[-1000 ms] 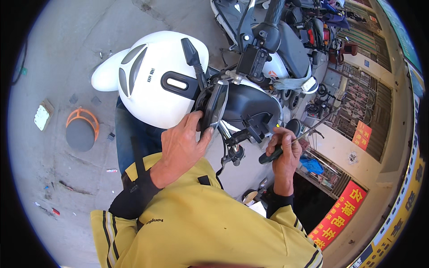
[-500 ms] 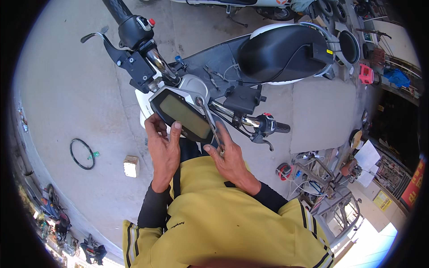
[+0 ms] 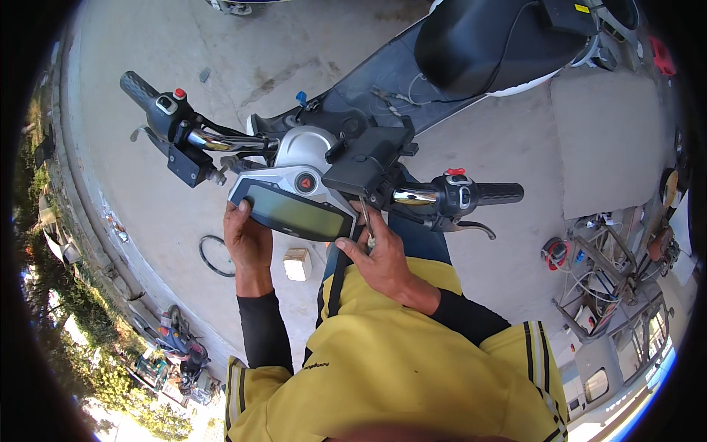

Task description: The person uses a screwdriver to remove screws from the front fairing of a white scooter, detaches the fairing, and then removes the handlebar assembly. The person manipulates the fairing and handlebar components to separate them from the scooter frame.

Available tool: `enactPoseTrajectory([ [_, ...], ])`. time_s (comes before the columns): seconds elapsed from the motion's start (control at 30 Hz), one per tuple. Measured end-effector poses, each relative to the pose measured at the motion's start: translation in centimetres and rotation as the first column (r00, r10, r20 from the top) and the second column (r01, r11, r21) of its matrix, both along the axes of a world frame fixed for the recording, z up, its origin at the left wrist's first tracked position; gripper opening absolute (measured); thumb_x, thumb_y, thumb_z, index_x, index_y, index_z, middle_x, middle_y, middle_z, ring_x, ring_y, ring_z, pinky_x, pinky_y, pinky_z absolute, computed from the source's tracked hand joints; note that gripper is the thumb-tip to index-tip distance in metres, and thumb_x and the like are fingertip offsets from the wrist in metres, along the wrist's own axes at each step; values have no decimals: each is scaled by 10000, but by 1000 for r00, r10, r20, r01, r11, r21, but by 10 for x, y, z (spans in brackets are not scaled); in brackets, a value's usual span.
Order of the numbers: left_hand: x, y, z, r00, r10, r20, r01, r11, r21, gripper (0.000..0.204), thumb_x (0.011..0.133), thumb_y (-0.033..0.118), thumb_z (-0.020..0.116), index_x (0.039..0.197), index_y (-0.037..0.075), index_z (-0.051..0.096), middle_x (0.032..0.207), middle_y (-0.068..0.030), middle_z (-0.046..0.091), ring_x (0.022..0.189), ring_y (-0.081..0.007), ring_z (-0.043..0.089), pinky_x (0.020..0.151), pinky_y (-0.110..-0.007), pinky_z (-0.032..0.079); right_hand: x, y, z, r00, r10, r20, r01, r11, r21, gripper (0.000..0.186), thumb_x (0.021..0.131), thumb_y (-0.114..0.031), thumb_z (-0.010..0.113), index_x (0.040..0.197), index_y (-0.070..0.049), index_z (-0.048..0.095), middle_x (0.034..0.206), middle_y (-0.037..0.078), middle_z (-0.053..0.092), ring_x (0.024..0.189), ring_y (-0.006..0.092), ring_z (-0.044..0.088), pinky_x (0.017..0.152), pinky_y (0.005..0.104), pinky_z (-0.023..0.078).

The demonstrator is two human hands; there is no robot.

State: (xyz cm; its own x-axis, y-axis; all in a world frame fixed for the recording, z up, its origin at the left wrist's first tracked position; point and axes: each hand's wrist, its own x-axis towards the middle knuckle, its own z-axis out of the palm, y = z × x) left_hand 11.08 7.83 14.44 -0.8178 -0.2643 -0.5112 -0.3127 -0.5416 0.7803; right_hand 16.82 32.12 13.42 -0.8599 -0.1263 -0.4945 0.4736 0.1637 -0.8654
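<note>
So, display unit [image 3: 294, 211] is sitting at the handlebar [image 3: 227, 141] centre, just below the round silver cover [image 3: 304, 149], face up and looking blank. Left hand [image 3: 248, 239] is gripping its left edge, thumb on the face, other fingers mostly hidden. Right hand [image 3: 387, 267] is touching the lower right corner, part-curled, holding a thin metal tool [image 3: 366, 217]. Status: unit's looking whole; fastening underneath isn't showing, so can't tell what's done or remaining there.

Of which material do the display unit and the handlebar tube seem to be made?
The display unit: probably plastic, given the smooth, satin silver-grey frame; its glossy, reflecting window may be plastic or glass. The handlebar tube: apparently chromed metal, shown by bright, mirror-like reflections.
</note>
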Motion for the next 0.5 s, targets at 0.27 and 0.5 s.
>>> enactPoseTrajectory([
  [0.27,-2,-13,-6,999,-24,-42,25,999,24,531,898,181,648,1385,-6,549,1343,-160,670,1280,-308,629,1173,-442,428,-8,15,-26,956,93,279,22,924,-382,662,1005,-175,767,1547,32,447,954,19,620,678,66,522,648,275,489],
  [0.5,-6,-19,-7,999,-22,-31,24,997,69,421,975,190,595,1330,-19,679,1288,-150,740,1245,-301,676,1129,-460,479,-3,8,-11,972,-21,234,117,905,-408,656,1022,-218,758,1537,48,452,1214,108,665,982,112,584,843,284,526],
])
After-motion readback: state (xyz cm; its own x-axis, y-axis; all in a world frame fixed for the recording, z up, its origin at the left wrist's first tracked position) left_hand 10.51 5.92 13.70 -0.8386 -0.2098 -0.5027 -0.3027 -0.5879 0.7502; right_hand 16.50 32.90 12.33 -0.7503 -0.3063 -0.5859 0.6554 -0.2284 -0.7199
